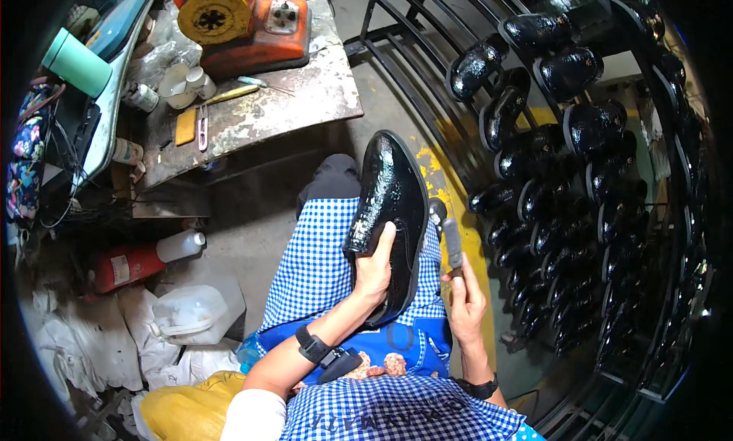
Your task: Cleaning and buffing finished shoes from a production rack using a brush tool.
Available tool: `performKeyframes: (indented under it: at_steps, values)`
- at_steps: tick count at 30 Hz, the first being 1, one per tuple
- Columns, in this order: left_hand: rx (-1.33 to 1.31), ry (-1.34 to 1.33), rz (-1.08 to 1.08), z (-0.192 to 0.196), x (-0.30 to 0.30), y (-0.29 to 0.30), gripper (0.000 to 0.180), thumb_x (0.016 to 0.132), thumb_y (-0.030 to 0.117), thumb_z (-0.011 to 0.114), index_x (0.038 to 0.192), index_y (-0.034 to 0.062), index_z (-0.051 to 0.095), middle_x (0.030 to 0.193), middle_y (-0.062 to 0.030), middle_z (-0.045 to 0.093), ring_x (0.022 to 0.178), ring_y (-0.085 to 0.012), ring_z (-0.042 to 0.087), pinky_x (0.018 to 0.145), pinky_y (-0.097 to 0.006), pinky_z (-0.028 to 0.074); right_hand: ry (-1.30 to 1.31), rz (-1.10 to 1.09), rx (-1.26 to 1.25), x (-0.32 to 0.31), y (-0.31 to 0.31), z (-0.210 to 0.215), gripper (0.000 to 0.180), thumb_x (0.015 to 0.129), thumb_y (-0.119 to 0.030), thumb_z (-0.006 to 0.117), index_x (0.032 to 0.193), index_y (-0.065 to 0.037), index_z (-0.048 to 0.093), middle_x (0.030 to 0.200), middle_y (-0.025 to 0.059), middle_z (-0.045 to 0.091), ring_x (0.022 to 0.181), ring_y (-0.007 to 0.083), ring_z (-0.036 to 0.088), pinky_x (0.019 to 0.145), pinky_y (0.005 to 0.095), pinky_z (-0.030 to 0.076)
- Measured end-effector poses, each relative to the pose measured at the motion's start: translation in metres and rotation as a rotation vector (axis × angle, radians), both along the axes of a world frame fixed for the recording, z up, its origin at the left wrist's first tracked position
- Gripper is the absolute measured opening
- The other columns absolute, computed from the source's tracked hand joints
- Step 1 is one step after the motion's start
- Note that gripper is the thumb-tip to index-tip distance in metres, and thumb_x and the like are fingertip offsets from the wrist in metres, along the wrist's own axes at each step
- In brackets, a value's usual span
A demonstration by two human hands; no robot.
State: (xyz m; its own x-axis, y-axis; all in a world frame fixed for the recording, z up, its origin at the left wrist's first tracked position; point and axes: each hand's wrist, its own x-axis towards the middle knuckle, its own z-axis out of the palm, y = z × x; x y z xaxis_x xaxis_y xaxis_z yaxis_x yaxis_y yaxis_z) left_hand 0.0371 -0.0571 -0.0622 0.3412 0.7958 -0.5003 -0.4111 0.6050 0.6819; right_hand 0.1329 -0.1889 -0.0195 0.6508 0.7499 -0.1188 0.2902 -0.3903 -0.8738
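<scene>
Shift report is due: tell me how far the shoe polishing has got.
Done: many glossy black shoes fill the rack on the right. In hand: the left hand steadies one shiny black shoe on the lap, the right hand holds a dark tool. How many remain cannot be told.

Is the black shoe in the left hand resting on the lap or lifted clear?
Resting: the black shoe lies along the checked apron, with the left hand gripping its side.
</scene>
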Motion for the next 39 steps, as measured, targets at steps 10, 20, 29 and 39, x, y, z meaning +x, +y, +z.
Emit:
performKeyframes:
  at_steps: [10,20,29,39]
  values:
    - [-0.088,0.000,-0.002,-0.018,-0.007,0.001,0.021,0.086,0.013,0.056,0.104,0.0022,0.055,0.095,-0.0032,0.055,0.086,-0.0130,0.052,0.076,-0.026,0.043,-0.476,0.152,0.001,-0.019,0.027,-0.008,0.038,0.078,-0.001,0.059,0.116,-0.002,0.055,0.079,0.0152,0.058,0.067,0.0264,0.058,0.060,0.0334,0.046]
    - [-0.184,-0.105,-0.049,-0.016,-0.010,0.005,0.019,0.086,0.014,0.057,0.102,0.0045,0.057,0.095,-0.0003,0.057,0.085,-0.0093,0.054,0.075,-0.023,0.045,-0.575,0.138,-0.008,-0.015,0.031,-0.011,0.034,0.077,-0.001,0.060,0.111,-0.005,0.059,0.071,0.0127,0.055,0.060,0.0259,0.056,0.055,0.0343,0.044]
    - [-0.218,-0.139,-0.095,-0.016,-0.013,0.006,0.025,0.085,0.016,0.059,0.106,0.0025,0.056,0.100,-0.0035,0.058,0.089,-0.0122,0.055,0.076,-0.024,0.046,-0.619,0.124,0.023,-0.008,0.032,-0.011,0.035,0.078,-0.003,0.060,0.113,-0.004,0.057,0.075,0.0146,0.057,0.061,0.0275,0.057,0.056,0.0342,0.045]
    - [-0.244,-0.525,-0.154,-0.003,-0.024,0.010,0.039,0.083,0.008,0.059,0.120,0.0028,0.048,0.117,-0.0097,0.053,0.107,-0.0208,0.051,0.094,-0.034,0.041,0.242,-0.456,0.381,0.037,0.020,-0.024,0.030,0.088,-0.009,0.052,0.117,-0.003,0.048,0.075,-0.0036,0.052,0.052,0.0004,0.037,0.043,0.0164,0.027]
